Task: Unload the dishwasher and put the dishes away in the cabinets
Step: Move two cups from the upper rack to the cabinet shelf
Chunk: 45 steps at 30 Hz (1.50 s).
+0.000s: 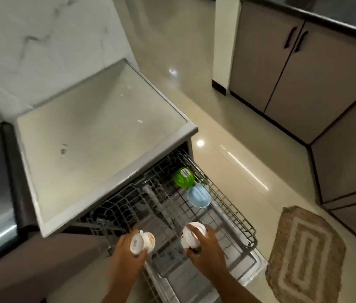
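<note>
Ceramic cup (pixel 143 241) is gripped by left hand (pixel 127 256), fingers curled round it; second white cup (pixel 192 236) is clamped by right hand (pixel 205 252). Both are held just above the pulled-out rack (pixel 234 217). Light, brittle, likely slick: body grips preferred. Green bowl (pixel 183 177) and blue bowl (pixel 198 196) are racked farther back.

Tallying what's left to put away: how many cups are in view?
4. A white cup in the left hand, another in the right hand; green cup and blue cup in the rack. More may be hidden.
</note>
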Motion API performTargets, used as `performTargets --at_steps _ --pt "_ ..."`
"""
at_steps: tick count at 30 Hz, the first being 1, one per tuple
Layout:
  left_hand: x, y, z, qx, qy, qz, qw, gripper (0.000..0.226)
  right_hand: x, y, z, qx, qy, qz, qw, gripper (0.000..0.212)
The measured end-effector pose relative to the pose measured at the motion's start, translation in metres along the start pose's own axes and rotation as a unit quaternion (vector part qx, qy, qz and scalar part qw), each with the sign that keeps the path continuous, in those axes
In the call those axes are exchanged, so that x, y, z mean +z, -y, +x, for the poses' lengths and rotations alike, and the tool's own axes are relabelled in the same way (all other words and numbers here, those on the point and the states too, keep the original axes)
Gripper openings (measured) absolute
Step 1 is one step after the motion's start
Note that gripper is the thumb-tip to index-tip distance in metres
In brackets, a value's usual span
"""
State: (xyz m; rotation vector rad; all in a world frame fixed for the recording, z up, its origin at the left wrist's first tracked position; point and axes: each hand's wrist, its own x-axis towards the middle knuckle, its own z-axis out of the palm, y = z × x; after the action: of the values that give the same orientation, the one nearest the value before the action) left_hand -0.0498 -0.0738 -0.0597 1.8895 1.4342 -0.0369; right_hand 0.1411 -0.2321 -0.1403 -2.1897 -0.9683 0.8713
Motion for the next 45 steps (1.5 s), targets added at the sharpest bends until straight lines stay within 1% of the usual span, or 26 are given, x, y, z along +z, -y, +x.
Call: performTargets --at_steps 1,5,7,9,12,16,20,24,29,31,33,37,41,45 --pt "-0.01 0.005 -0.013 -0.005 -0.008 -0.003 1.0 0.04 0.0 0.014 -0.003 -0.01 0.006 0.0 1.0 0.077" --pt "-0.053 0.023 -0.069 -0.032 -0.088 -0.008 0.996 0.054 0.006 0.072 -0.03 -0.072 0.048 -0.019 0.996 0.076" --pt "-0.076 0.042 -0.095 -0.028 -0.121 -0.009 0.992 0.054 0.013 0.106 -0.046 -0.116 0.062 -0.064 0.989 0.075" --pt "-0.094 0.059 -0.109 -0.015 -0.154 -0.006 0.988 0.054 0.017 0.131 -0.054 -0.138 0.073 -0.071 0.985 0.074" --pt "-0.129 0.106 -0.15 0.027 -0.223 -0.009 0.974 0.056 0.04 0.175 -0.084 -0.194 0.066 -0.082 0.975 0.074" --pt "-0.172 0.171 -0.201 0.027 -0.252 -0.007 0.967 0.059 0.086 0.221 -0.131 -0.224 0.068 -0.095 0.968 0.082" --pt "-0.225 0.229 -0.258 0.012 -0.287 -0.001 0.958 0.062 0.141 0.278 -0.177 -0.255 0.089 -0.074 0.96 0.091" --pt "-0.275 0.276 -0.305 -0.003 -0.332 0.01 0.943 0.064 0.185 0.338 -0.212 -0.302 0.097 -0.066 0.946 0.092" --pt "-0.322 0.318 -0.34 -0.018 -0.38 0.007 0.925 0.062 0.215 0.412 -0.23 -0.368 0.096 -0.087 0.921 0.091" --pt "-0.343 0.329 -0.345 -0.023 -0.404 -0.004 0.915 0.061 0.219 0.442 -0.231 -0.394 0.082 -0.082 0.912 0.09" --pt "-0.369 0.339 -0.346 -0.017 -0.426 -0.038 0.904 0.063 0.222 0.476 -0.229 -0.422 0.064 -0.068 0.902 0.086" --pt "-0.424 0.339 -0.329 0.025 -0.457 -0.053 0.888 0.064 0.219 0.548 -0.206 -0.464 0.019 -0.043 0.884 0.079" --pt "-0.497 0.322 -0.289 0.066 -0.491 -0.025 0.869 0.061 0.208 0.627 -0.165 -0.497 -0.024 -0.008 0.867 0.076" --pt "-0.567 0.293 -0.244 0.093 -0.504 -0.036 0.858 0.055 0.19 0.696 -0.117 -0.518 -0.067 0.023 0.852 0.077"
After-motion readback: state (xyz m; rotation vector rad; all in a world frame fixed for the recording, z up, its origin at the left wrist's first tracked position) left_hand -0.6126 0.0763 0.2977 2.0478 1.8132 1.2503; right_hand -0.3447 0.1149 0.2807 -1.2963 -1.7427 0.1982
